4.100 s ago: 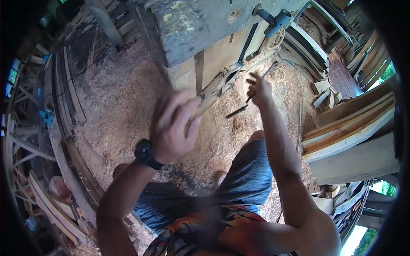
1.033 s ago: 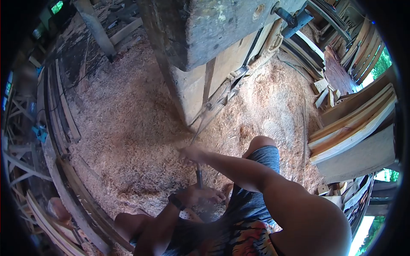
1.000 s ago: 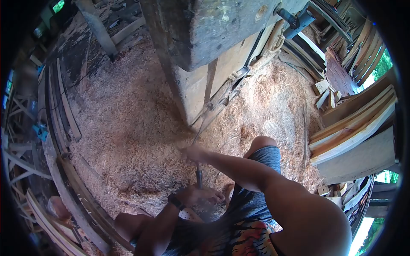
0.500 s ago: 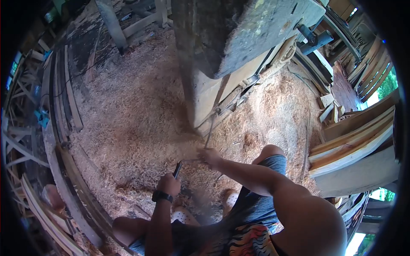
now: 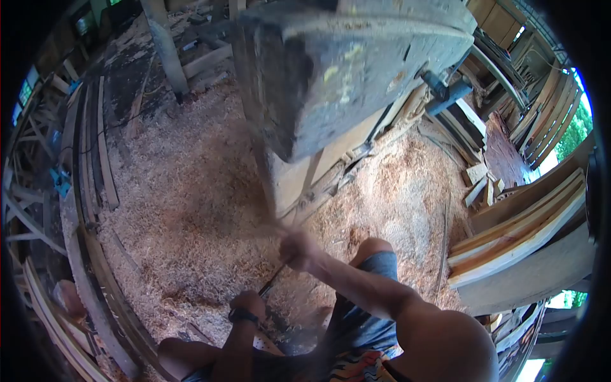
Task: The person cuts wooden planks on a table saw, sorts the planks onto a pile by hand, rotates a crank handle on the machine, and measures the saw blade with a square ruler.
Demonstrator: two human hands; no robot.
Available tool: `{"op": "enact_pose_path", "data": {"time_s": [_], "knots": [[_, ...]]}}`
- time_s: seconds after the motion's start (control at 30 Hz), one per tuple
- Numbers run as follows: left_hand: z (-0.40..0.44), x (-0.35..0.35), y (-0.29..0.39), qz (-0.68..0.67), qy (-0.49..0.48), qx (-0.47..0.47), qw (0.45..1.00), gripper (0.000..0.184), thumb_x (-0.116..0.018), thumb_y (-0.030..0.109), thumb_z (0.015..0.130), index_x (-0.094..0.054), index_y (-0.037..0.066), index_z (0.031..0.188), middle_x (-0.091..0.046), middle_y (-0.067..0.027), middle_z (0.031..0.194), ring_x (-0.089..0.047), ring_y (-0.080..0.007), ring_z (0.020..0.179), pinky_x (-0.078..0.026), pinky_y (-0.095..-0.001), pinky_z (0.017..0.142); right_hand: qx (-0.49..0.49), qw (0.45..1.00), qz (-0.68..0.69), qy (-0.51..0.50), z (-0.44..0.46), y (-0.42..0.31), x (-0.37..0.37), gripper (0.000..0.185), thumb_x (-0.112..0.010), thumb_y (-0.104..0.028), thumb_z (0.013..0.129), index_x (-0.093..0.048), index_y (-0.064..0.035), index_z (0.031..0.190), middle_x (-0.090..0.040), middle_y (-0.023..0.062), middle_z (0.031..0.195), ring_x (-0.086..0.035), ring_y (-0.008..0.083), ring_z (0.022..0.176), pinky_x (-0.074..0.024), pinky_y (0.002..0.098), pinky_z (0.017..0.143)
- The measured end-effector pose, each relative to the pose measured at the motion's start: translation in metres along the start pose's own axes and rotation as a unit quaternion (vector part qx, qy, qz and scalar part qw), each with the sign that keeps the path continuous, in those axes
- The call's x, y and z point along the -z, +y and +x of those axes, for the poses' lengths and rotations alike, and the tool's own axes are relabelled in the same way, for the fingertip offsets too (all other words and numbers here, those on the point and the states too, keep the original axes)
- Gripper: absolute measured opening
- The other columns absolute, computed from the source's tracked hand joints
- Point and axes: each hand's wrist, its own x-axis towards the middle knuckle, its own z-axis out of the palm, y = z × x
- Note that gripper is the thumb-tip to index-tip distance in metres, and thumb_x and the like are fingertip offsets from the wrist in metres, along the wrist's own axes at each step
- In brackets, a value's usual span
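My left hand, with a dark watch on the wrist, is closed around the handle of a thin dark tool, whose exact kind I cannot tell. Its slim shaft slants up toward my right hand. That hand is a fist, blurred by motion, just below the lower corner of a big wooden bench. A thin rod juts from the fist as a faint smear; its far end is unclear.
Wood shavings cover the ground. Long planks lie at left, and stacked boards stand at right. A blue pipe-like part sticks out from the bench. My bent knees frame the space below my hands.
My right hand has moved down and slightly left, and the rod in it has swung leftward from the bench edge. My left hand is lower. The whole view has shifted a little.
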Motion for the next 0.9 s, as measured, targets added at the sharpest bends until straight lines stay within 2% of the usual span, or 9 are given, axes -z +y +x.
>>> {"op": "enact_pose_path", "data": {"time_s": [0.2,0.33,0.43,0.57,0.6,0.63,0.67,0.8,0.9], "knots": [[0.090,-0.069,-0.029,-0.140,0.034,-0.142,0.979,0.040,-0.066,0.038,0.086,-0.064,0.000,0.101,-0.070,-0.0165,0.079,-0.071,-0.0291,0.073,-0.057,-0.0417,0.067,0.089,0.922,-0.332,0.177,0.027,0.011,0.088,0.014,-0.058,-0.024,0.095,-0.061,-0.0102,0.096,-0.033,-0.0044,0.054,-0.032,0.0133,0.044,-0.0243,0.0321,0.042],[0.033,0.001,0.001,-0.371,-0.038,-0.065,0.925,0.042,-0.066,0.042,0.086,-0.066,0.000,0.078,-0.067,-0.0138,0.067,-0.070,-0.0238,0.067,-0.054,-0.0380,0.063,-0.025,0.975,-0.206,0.084,0.090,0.018,0.165,0.033,-0.058,-0.031,0.093,-0.064,-0.0050,0.114,-0.051,0.0012,0.060,-0.052,0.0190,0.055,-0.0381,0.0348,0.048],[0.020,0.009,-0.004,-0.415,-0.046,-0.083,0.905,0.051,-0.063,0.049,0.091,-0.062,0.004,0.066,-0.058,-0.0048,0.051,-0.062,-0.0169,0.048,-0.049,-0.0334,0.050,0.049,0.813,-0.570,0.104,0.119,0.021,0.165,0.026,-0.061,-0.027,0.090,-0.063,-0.0069,0.106,-0.057,0.0039,0.068,-0.057,0.0218,0.064,-0.0431,0.0375,0.054],[0.014,-0.014,0.005,-0.386,-0.041,-0.163,0.907,0.052,-0.064,0.050,0.090,-0.060,0.007,0.061,-0.058,-0.0033,0.051,-0.061,-0.0151,0.049,-0.049,-0.0317,0.052,0.149,0.410,-0.893,0.110,0.156,0.041,0.136,0.017,-0.064,-0.022,0.086,-0.063,-0.0093,0.097,-0.066,0.0074,0.079,-0.065,0.0255,0.077,-0.0499,0.0409,0.062],[0.005,-0.008,0.009,-0.402,-0.077,-0.179,0.895,0.052,-0.063,0.049,0.090,-0.060,0.006,0.062,-0.058,-0.0037,0.052,-0.060,-0.0153,0.049,-0.049,-0.0320,0.053,0.124,0.714,-0.680,0.113,0.161,0.043,0.126,0.013,-0.065,-0.020,0.086,-0.060,-0.0097,0.092,-0.060,0.0062,0.074,-0.060,0.0241,0.070,-0.0465,0.0400,0.059],[-0.009,0.010,0.017,-0.418,-0.112,-0.196,0.880,0.051,-0.063,0.049,0.090,-0.060,0.006,0.062,-0.058,-0.0042,0.052,-0.060,-0.0155,0.049,-0.049,-0.0324,0.054,0.080,0.919,-0.373,0.100,0.161,0.040,0.108,0.012,-0.067,-0.018,0.085,-0.057,-0.0101,0.087,-0.055,0.0049,0.070,-0.054,0.0226,0.063,-0.0432,0.0390,0.055],[-0.022,0.029,0.023,-0.432,-0.148,-0.211,0.864,0.051,-0.062,0.048,0.091,-0.060,0.006,0.062,-0.058,-0.0046,0.052,-0.059,-0.0157,0.049,-0.049,-0.0327,0.054,0.023,0.997,-0.013,0.074,0.151,0.037,0.081,0.016,-0.068,-0.016,0.085,-0.054,-0.0106,0.081,-0.050,0.0037,0.065,-0.049,0.0212,0.055,-0.0398,0.0380,0.052],[0.012,-0.030,0.036,-0.237,-0.002,-0.165,0.957,0.041,-0.058,0.045,0.091,-0.066,0.005,0.082,-0.065,-0.0150,0.079,-0.065,-0.0268,0.077,-0.052,-0.0400,0.072,0.068,0.979,-0.019,0.193,0.100,0.034,0.002,0.028,-0.067,-0.018,0.088,-0.043,-0.0154,0.075,-0.030,-0.0012,0.057,-0.030,0.0155,0.048,-0.0292,0.0343,0.049],[0.033,-0.062,0.040,-0.123,0.070,-0.087,0.986,0.041,-0.055,0.042,0.092,-0.070,0.004,0.098,-0.070,-0.0227,0.098,-0.068,-0.0351,0.098,-0.054,-0.0455,0.086,0.104,0.993,0.048,0.021,0.079,0.028,0.007,0.023,-0.062,-0.027,0.092,-0.046,-0.0175,0.079,-0.031,-0.0032,0.055,-0.032,0.0159,0.048,-0.0301,0.0342,0.049]]}}
